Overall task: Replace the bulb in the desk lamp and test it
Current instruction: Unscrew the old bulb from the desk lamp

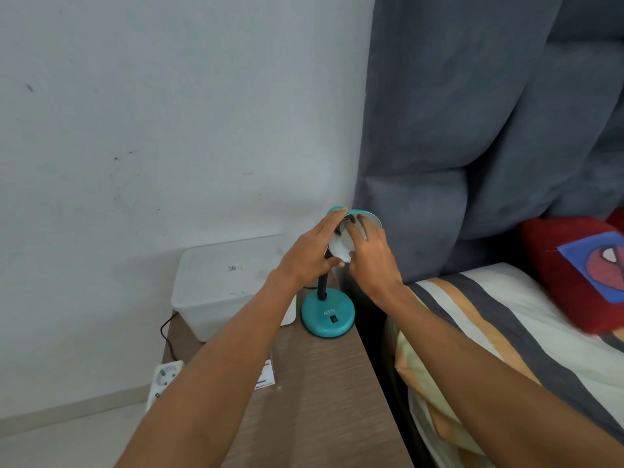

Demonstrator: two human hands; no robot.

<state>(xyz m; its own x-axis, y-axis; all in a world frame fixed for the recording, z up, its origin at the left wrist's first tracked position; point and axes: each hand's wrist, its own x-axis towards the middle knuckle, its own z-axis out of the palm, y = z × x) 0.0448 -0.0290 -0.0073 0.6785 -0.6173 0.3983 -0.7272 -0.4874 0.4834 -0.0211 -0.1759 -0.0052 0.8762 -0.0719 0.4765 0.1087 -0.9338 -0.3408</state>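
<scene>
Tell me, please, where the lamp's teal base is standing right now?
In the head view, the teal base stands on the wooden bedside table, at its far right edge beside the bed, just right of the white box.

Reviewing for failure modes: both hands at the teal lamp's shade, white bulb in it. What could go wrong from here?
1. The teal desk lamp's round base stands near the brown wooden table's edge; twisting could tip it off.
2. The right hand pinches the white bulb; it could slip.
3. The left hand only rests on the teal shade, so it may swivel.
</scene>
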